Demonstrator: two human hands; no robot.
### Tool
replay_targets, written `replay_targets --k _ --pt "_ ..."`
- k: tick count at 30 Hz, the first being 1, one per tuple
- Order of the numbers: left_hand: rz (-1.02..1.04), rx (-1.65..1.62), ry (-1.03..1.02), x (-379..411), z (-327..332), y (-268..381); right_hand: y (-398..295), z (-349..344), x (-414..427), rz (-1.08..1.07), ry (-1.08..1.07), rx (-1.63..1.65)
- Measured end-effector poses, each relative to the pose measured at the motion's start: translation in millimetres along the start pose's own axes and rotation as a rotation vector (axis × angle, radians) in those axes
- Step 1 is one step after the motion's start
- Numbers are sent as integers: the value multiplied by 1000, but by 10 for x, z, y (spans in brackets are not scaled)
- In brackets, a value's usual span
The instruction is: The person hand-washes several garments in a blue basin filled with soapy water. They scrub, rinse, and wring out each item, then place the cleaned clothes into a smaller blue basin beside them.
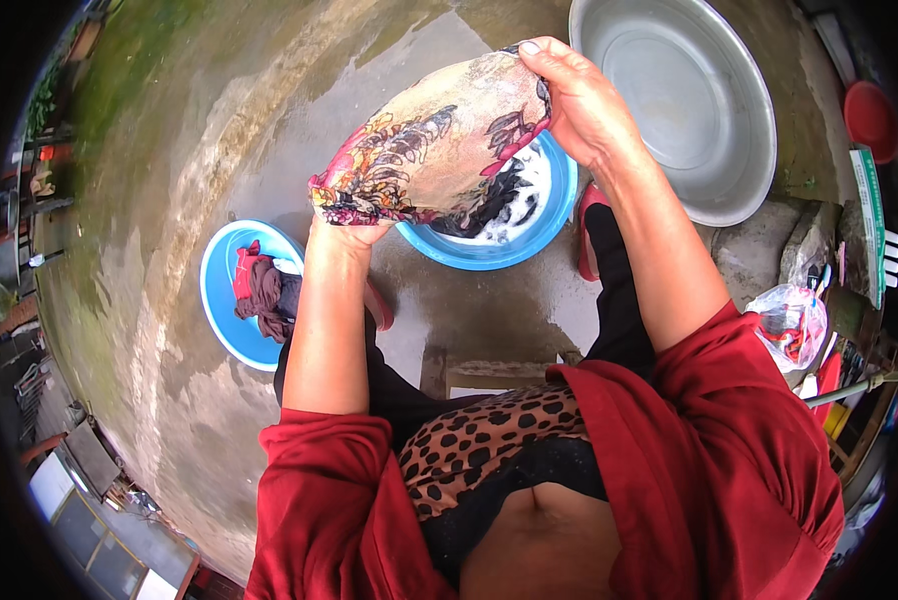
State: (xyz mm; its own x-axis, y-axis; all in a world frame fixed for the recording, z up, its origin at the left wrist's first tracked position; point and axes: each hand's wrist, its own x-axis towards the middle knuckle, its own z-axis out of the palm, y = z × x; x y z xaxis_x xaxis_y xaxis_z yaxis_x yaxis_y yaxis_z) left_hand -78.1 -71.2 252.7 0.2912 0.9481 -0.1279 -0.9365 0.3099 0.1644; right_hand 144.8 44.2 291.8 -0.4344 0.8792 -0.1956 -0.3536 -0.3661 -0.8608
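A thin floral-patterned cloth (449, 139) is stretched between my two hands above a blue basin (486, 261). My right hand (572, 97) grips its upper right end, thumb on top. The cloth's lower left end is in my left hand (355, 230), whose fingers are mostly hidden behind the fabric. Below the cloth, dark wet fabric (505, 199) lies among white suds in the basin, partly covered from view. Left of my left forearm, a second blue basin (212, 300) holds red, brown and dark clothes (265, 289).
A large grey metal basin (674, 97) stands at the upper right, beside stone blocks (756, 244). A clear plastic bag (790, 326) with red things inside lies at the right. Further right is a red basin (871, 121). The concrete ground (389, 67) is wet.
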Motion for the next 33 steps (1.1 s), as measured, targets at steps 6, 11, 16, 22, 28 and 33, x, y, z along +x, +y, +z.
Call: replay_targets --k 6,11,16,22,28,33 --pt "169 124 185 -23 117 80 -71 -54 1 66 117 123" --pt "136 276 156 -31 48 103 -37 -85 59 210 208 286" --pt "205 371 200 -9 -123 175 -77 -100 68 31 123 153" --pt "312 995 304 55 -199 191 -102 -166 75 -51 166 -246" --pt "445 1603 53 -56 -457 213 -89 -205 91 4 118 -627" --pt "361 1888 15 -2 -174 8 -36 -7 -35 -255 248 -876"
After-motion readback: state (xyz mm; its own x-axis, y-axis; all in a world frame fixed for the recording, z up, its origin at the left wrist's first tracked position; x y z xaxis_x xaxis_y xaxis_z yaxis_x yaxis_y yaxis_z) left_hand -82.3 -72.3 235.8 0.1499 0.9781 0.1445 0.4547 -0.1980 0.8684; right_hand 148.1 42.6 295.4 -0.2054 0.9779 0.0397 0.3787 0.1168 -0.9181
